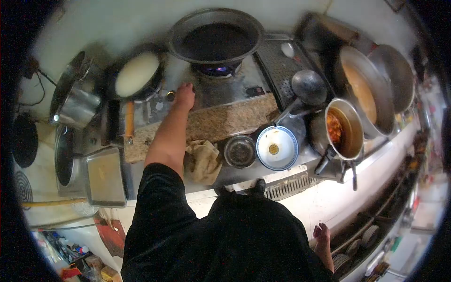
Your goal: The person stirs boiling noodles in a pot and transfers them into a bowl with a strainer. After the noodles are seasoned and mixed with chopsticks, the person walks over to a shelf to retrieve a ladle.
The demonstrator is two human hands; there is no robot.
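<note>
My left hand (184, 97) reaches forward to the stove top (213, 87), below a large dark wok (216, 40) over a lit burner (217, 70). Its fingers are curled down, hiding whatever they grip, just right of a small brass-coloured knob (170, 96). My right hand (322, 231) hangs low at my side, fingers loosely apart, holding nothing. Nearest my left forearm, a crumpled beige cloth (204, 162) lies on the counter. Beside it stand a dark round bowl (240, 152) and a white bowl with a blue rim (277, 160).
A pan of pale liquid (137, 74) and a metal pot (77, 105) stand left. Rightward are a ladle (309, 87), a pot of reddish food (353, 120) and a large pan of brownish liquid (383, 110). A shallow tray (123, 192) sits at the left counter edge.
</note>
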